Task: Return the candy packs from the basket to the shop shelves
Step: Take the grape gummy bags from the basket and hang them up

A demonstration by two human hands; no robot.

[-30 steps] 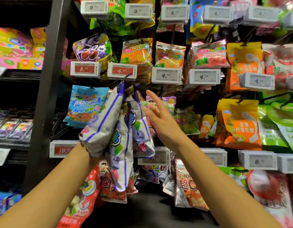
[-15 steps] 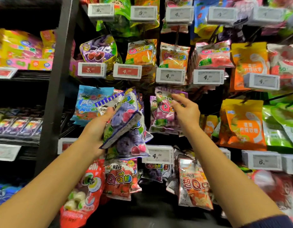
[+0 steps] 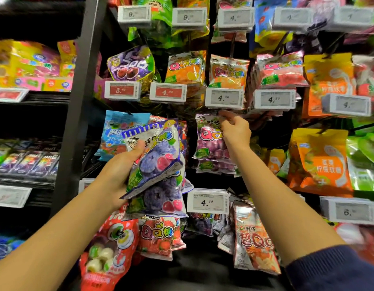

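Purple grape pack hangs just below the grey 4.20 price tag; the right hand pinches its top edge, fingers curled there. Below and left of that tag, the left hand clutches a bundle of blueberry packs. Judging by this, steady the header, find the hole, and slide it fully onto the peg, which is hidden here.
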